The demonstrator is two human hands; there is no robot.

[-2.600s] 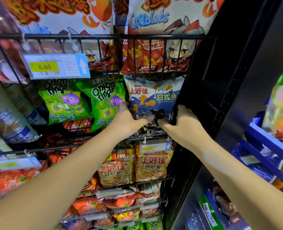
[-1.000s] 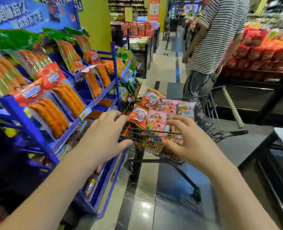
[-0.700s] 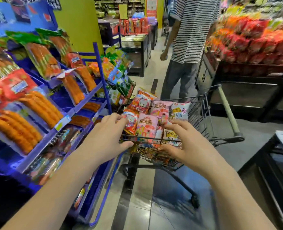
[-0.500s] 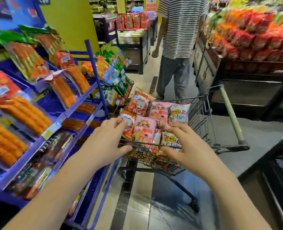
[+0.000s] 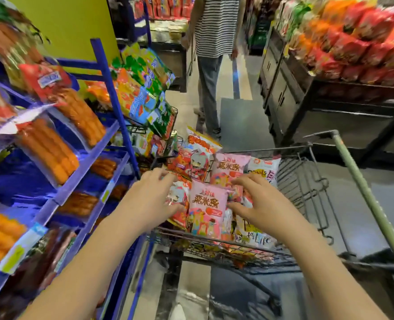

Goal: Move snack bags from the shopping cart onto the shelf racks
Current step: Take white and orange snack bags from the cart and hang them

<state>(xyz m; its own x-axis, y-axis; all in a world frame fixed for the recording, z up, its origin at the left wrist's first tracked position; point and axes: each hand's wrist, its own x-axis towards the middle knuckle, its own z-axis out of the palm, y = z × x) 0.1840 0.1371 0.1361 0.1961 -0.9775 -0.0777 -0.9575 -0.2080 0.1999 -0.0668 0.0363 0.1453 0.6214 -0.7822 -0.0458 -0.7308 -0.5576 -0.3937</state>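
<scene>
A wire shopping cart [image 5: 307,181] stands in front of me, packed with upright snack bags. A pink bag [image 5: 206,209] stands at the near end, with another pink bag [image 5: 229,167] behind it, red bags [image 5: 191,162] to the left and a white bag [image 5: 264,169] at the right. My left hand [image 5: 149,199] reaches over the cart's near left corner, fingers spread, thumb at the left edge of the front pink bag. My right hand [image 5: 260,204] hovers on that bag's right side, fingers relaxed and spread. Neither hand grips anything.
A blue rack [image 5: 103,158] of orange sausage packs lines the left. A wire rack of green and orange snack bags [image 5: 149,88] stands beyond it. A person in a striped shirt [image 5: 214,31] stands in the aisle past the cart. A dark stand of red bags [image 5: 353,54] fills the right.
I turned from the snack shelf to the cart. Over the last second both hands moved forward, down onto the front pink bag; the striped-shirt person shifted left.
</scene>
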